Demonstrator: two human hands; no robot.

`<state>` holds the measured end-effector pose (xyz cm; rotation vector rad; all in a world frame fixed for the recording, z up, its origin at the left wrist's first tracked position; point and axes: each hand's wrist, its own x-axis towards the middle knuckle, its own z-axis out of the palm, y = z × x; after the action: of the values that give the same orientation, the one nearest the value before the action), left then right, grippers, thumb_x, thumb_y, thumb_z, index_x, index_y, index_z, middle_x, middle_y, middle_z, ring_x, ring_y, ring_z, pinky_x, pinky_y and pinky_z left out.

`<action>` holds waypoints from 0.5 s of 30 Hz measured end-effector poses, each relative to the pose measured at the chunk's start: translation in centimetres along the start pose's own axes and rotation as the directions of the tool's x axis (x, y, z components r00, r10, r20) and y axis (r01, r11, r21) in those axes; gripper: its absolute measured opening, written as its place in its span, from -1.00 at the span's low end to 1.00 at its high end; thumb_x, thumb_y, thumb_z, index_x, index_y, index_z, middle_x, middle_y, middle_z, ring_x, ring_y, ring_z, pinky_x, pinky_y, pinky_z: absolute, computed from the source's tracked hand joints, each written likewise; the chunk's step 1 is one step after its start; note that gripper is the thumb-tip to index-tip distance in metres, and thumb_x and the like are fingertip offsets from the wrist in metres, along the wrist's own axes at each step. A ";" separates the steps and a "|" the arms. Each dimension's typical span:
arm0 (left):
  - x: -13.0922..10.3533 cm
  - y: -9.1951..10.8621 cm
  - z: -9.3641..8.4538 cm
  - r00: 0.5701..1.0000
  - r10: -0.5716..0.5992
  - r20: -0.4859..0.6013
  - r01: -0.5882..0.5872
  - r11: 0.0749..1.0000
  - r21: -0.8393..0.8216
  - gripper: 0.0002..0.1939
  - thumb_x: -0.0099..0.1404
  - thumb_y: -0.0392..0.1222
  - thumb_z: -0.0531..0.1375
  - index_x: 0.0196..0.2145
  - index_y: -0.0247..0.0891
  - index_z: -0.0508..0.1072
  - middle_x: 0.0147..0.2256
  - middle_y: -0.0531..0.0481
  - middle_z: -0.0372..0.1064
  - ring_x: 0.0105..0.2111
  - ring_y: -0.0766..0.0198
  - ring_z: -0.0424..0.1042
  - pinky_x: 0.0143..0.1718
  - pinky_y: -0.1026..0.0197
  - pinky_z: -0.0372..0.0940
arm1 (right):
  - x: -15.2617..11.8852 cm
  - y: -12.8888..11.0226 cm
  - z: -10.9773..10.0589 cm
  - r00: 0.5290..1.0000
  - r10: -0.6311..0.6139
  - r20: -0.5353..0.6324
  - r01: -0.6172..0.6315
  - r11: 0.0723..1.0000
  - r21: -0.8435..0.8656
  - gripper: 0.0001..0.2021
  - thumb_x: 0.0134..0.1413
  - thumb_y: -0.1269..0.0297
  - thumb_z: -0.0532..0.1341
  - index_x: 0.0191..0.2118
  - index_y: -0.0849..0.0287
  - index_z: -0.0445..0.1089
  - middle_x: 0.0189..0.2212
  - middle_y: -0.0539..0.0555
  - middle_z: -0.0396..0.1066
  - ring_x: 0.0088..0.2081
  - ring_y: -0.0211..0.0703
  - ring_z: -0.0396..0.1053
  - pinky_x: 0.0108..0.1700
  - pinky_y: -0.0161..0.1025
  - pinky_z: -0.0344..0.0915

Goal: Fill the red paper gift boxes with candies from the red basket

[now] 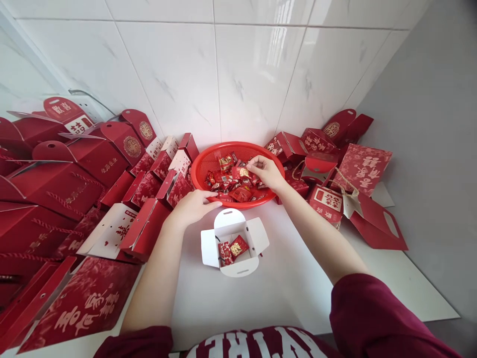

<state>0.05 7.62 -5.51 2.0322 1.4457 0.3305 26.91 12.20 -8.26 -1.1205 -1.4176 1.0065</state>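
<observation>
Right hand [266, 171] was narrowed at a red-gold packet [242, 172] in the red basket [197, 171], mid-frame; grip unclear. Left hand [192, 206], fingers parted, touched its rim. Open gift box [233, 271] sat lower centre.

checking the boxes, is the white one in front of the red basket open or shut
Open: the box has its flaps spread outward, red packets visible inside.

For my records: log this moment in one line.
right hand: at wrapped candies, red basket | left hand: at basket rim | open box: two red packets inside
</observation>
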 end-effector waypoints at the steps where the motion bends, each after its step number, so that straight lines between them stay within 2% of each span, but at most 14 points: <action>1: 0.0 0.0 0.1 1.000 0.002 0.000 -0.002 1.000 -0.010 -0.40 0.18 0.17 0.23 0.10 -0.17 0.47 0.06 -0.12 0.45 0.00 0.00 0.46 0.03 0.12 0.29 | -1.0 -0.6 0.3 1.000 -0.018 0.025 0.018 0.999 0.031 -0.63 -0.03 -0.05 0.32 -0.31 0.15 0.30 -0.42 -0.02 0.34 -0.52 -0.33 0.27 -0.53 -0.35 0.35; 4: 0.2 -0.1 0.3 1.000 0.014 -0.002 -0.015 1.000 -0.025 -0.41 0.19 0.14 0.23 0.10 -0.19 0.46 0.09 -0.11 0.42 0.02 0.02 0.45 0.03 0.14 0.29 | -3.1 -1.9 0.4 0.996 -0.070 0.053 0.063 0.990 0.122 -0.65 -0.03 -0.02 0.34 -0.30 0.14 0.33 -0.40 -0.02 0.33 -0.47 -0.31 0.32 -0.48 -0.33 0.43; 6: 0.2 -0.3 0.4 1.000 0.021 -0.004 -0.021 0.999 -0.033 -0.40 0.18 0.14 0.23 0.11 -0.19 0.45 0.10 -0.11 0.41 0.03 0.01 0.44 0.03 0.14 0.30 | -3.2 -2.3 -0.3 0.996 -0.080 -0.040 0.084 0.992 0.099 -0.68 -0.01 0.02 0.33 -0.30 0.15 0.33 -0.39 0.00 0.34 -0.44 -0.27 0.35 -0.44 -0.30 0.46; 9: 0.4 -0.5 0.4 1.000 0.027 -0.007 -0.027 0.999 -0.042 -0.41 0.17 0.15 0.24 0.09 -0.19 0.47 0.09 -0.13 0.42 0.03 -0.01 0.44 0.03 0.12 0.30 | -1.8 -2.2 -1.7 0.976 -0.090 -0.199 0.077 0.994 -0.074 -0.75 0.10 0.07 0.25 -0.26 0.14 0.33 -0.32 0.05 0.38 -0.36 -0.24 0.40 -0.33 -0.26 0.49; 11: 0.4 -0.6 0.4 1.000 0.028 -0.008 -0.029 0.998 -0.049 -0.41 0.16 0.14 0.25 0.09 -0.18 0.47 0.09 -0.15 0.42 0.02 -0.02 0.45 0.02 0.11 0.30 | -0.2 -2.0 -2.3 0.986 -0.074 -0.148 0.045 0.980 -0.192 -0.81 0.17 0.13 0.20 -0.20 0.14 0.36 -0.27 0.06 0.42 -0.32 -0.25 0.44 -0.24 -0.24 0.49; 13: 0.3 -0.5 0.3 1.000 0.028 -0.007 -0.028 0.998 -0.054 -0.41 0.16 0.14 0.25 0.08 -0.19 0.48 0.09 -0.15 0.42 0.01 -0.02 0.45 0.02 0.11 0.30 | 1.7 -1.7 -2.7 1.000 -0.011 -0.011 0.006 0.945 -0.326 -0.81 0.22 0.20 0.16 -0.13 0.13 0.40 -0.22 0.06 0.47 -0.27 -0.26 0.46 -0.16 -0.24 0.46; 15: 0.3 -0.4 0.2 1.000 0.024 -0.009 -0.024 0.998 -0.053 -0.41 0.16 0.15 0.25 0.08 -0.20 0.48 0.08 -0.16 0.42 0.01 -0.03 0.45 0.02 0.10 0.30 | 3.6 -1.2 -2.7 0.993 0.090 0.078 -0.038 0.862 -0.506 -0.79 0.26 0.23 0.13 -0.08 0.17 0.42 -0.17 0.07 0.49 -0.20 -0.21 0.46 -0.11 -0.22 0.42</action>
<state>-0.07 7.88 -5.99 2.0097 1.4039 0.3838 29.30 15.49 -5.97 -1.5202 -1.7971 0.7583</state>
